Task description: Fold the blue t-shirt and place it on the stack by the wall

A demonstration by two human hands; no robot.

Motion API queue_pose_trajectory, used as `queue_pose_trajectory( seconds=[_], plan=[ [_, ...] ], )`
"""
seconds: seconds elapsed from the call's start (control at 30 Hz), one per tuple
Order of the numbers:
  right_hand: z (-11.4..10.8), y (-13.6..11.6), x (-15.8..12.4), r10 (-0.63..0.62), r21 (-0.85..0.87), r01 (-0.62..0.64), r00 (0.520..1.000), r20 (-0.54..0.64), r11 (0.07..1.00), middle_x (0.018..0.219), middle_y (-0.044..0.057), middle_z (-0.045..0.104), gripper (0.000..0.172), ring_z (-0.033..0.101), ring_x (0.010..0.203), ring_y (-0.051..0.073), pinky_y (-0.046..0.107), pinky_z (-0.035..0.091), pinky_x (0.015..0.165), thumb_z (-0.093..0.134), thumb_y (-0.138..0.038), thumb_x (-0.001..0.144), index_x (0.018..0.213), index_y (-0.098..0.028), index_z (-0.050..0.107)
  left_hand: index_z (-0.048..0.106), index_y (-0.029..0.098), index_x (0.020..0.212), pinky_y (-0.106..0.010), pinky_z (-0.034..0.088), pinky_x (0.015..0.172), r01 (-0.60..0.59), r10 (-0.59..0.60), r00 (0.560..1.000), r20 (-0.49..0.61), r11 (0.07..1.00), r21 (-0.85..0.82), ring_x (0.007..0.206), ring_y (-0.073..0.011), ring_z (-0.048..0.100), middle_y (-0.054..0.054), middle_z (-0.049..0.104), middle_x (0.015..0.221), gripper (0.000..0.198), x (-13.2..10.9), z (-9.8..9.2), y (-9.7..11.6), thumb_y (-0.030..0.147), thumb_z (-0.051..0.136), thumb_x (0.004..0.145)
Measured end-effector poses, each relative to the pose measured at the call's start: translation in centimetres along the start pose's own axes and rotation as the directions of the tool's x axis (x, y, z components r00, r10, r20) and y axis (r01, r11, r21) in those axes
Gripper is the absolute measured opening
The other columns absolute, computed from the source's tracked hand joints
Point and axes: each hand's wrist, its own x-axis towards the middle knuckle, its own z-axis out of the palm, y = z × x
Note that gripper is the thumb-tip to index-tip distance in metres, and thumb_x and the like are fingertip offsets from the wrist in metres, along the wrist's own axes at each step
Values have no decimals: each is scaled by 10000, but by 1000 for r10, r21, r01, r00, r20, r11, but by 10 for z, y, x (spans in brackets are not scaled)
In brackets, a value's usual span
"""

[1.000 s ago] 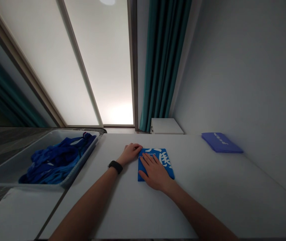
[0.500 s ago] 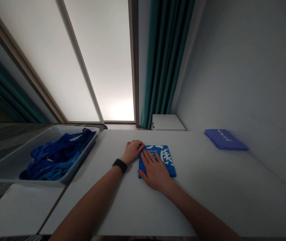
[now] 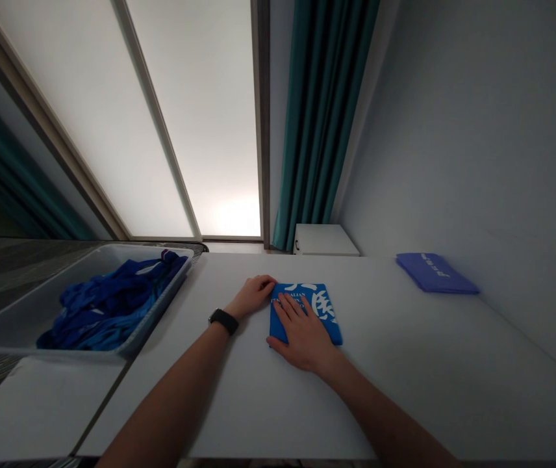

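— Right hand (image 3: 304, 341)?
— Flat, palm down, on a folded bright-blue cloth with white print (image 3: 324, 311). Fingers (image 3: 291, 312) spread apart, clamped on nothing.
— Left hand (image 3: 252, 296)?
— On a smooth white tabletop (image 3: 239, 396), right by the cloth's upper left corner. Fingers (image 3: 267, 283) together and loosely curled, with no grip. Contact with the cloth too close to call. A black wristwatch (image 3: 224, 321) on that wrist.
— And the cloth?
— Flat on the tabletop between both hands, partly under the right hand.
— Anything else nearby?
— Far right, beside a pale grey wall (image 3: 453, 130), a folded violet-blue cloth with white lettering (image 3: 434, 273). Off to the left, a shallow grey plastic tray (image 3: 15, 305) holding crumpled dark-blue clothes (image 3: 107, 305).
— Beyond the table?
— A low white cabinet (image 3: 324, 239), a long teal curtain (image 3: 319, 117) and tall frosted-glass panels (image 3: 195, 117).
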Motion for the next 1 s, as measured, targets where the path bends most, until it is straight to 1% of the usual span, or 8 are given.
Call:
queue_pose_trajectory(
  seconds=[0.1,0.27,0.43,0.6,0.7,0.77,0.83,1.0],
  plan=[
    [-1,-6,-5,-21,-20,21,1000,-20,1000,1587,160,236,808,172,1471,305,537,57,1187,383,-641,916,1525,-122,272,709,187,961,-297,500,817,0,0,1000,6,1000,-25,844,-193,654,-47,730,940,286,0,1,-1,334,474,890],
    [1,-19,-13,-56,-65,51,996,-69,997,1565,191,280,625,228,1449,329,575,141,1164,405,-442,962,1490,-112,346,704,178,951,-322,500,853,37,-35,999,24,994,-101,867,-201,649,-54,728,958,265,-2,0,0,328,501,871],
    [-6,-18,-30,-95,-48,94,995,-23,994,1537,188,349,596,263,1431,344,595,160,1151,396,-466,969,1460,-128,402,703,162,930,-320,516,805,63,-46,994,96,983,-173,829,-199,652,-52,730,900,267,-14,-7,6,354,533,856],
    [-33,-6,-39,-153,59,151,988,35,987,1356,128,570,427,493,1245,296,488,347,1072,428,-376,978,1346,-188,535,701,153,913,-314,512,785,97,-18,965,262,951,-294,816,-193,648,-50,721,877,289,-37,-17,19,404,570,859],
    [-47,3,-23,-222,198,210,974,44,958,1151,74,663,327,572,1081,221,375,431,971,383,-234,992,1218,-206,618,687,152,947,-303,512,772,123,-15,948,318,938,-323,808,-184,648,-45,712,866,288,-46,-20,23,409,595,857],
    [-48,10,-5,-226,245,223,974,-14,943,1110,75,660,330,567,1056,200,342,428,956,361,-173,989,1166,-189,638,664,150,955,-298,511,756,137,-23,952,307,924,-357,799,-179,649,-45,710,854,279,-50,-20,22,404,601,859],
    [-42,16,14,-208,232,216,976,-60,948,1090,82,650,338,554,1048,205,355,413,964,370,-121,968,1159,-185,641,638,153,932,-289,505,731,141,-36,963,269,912,-384,778,-173,645,-39,705,823,253,-52,-19,18,392,592,866],
    [-20,25,45,-223,257,205,974,41,944,1084,79,641,423,550,1045,201,344,407,958,408,-24,871,1176,-187,653,634,165,849,-274,483,703,111,-50,976,214,952,-285,744,-160,614,-24,681,801,182,-55,-28,9,337,575,856]
  ],
)
